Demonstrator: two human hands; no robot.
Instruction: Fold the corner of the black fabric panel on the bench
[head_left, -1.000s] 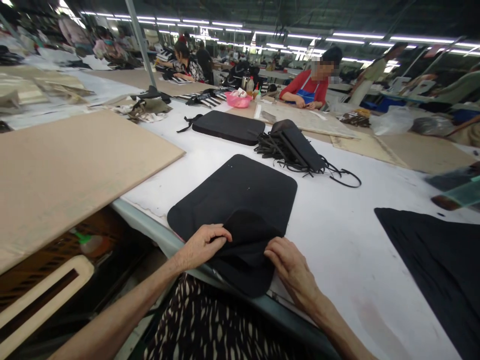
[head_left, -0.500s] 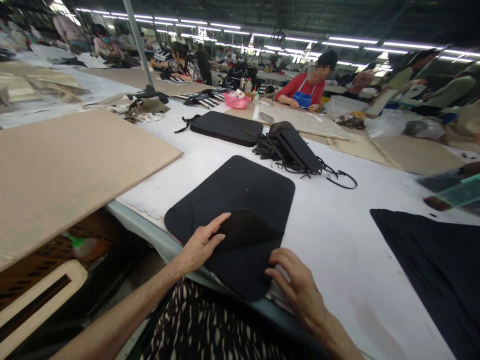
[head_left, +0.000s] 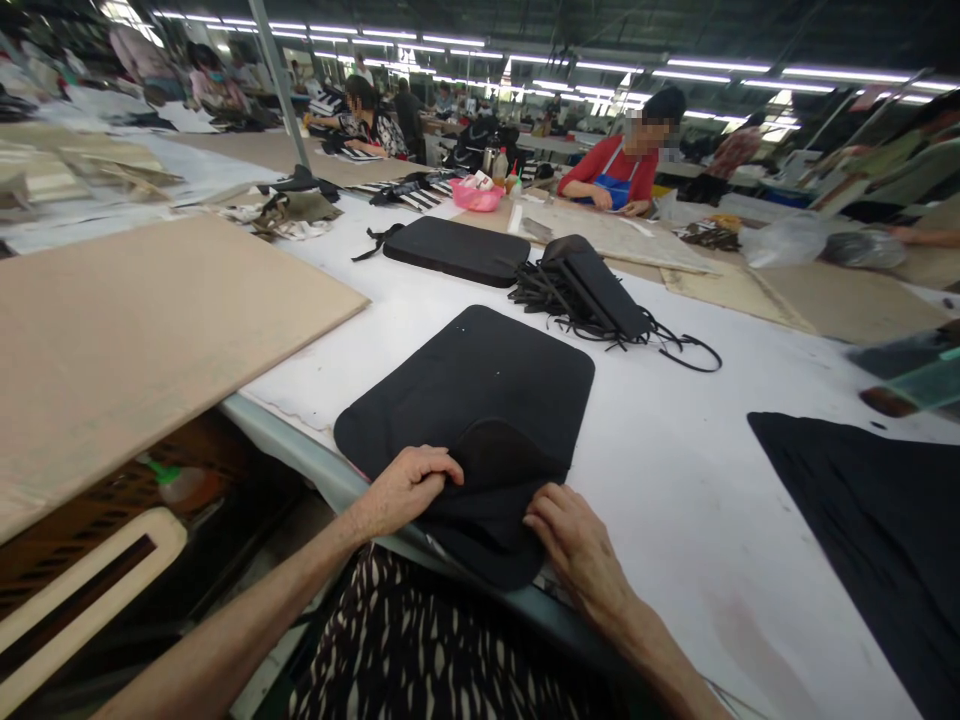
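A black fabric panel [head_left: 495, 365] with rounded corners lies flat on the white table, its near end reaching the table edge. Toward me its top layer is lifted into a curved fold, and a dark brownish-black patch [head_left: 491, 455] shows beside it. My left hand [head_left: 416, 485] pinches the cloth at the left end of this fold, fingers closed. At the panel's right edge, my right hand [head_left: 574, 525] grips the cloth between thumb and curled fingers. Wrinkles run through the fabric between the two hands.
Beyond the panel lie a black padded piece [head_left: 456, 250] and a bundle of black straps [head_left: 592, 295]. More black cloth [head_left: 862, 510] spreads at the right. A beige board [head_left: 172, 310] covers the left side. A co-worker in red [head_left: 626, 165] sits across the table.
My left hand's stretched fingers have closed into a pinch on the cloth. My right fingers have closed on the panel's edge, and the near fabric has wrinkled.
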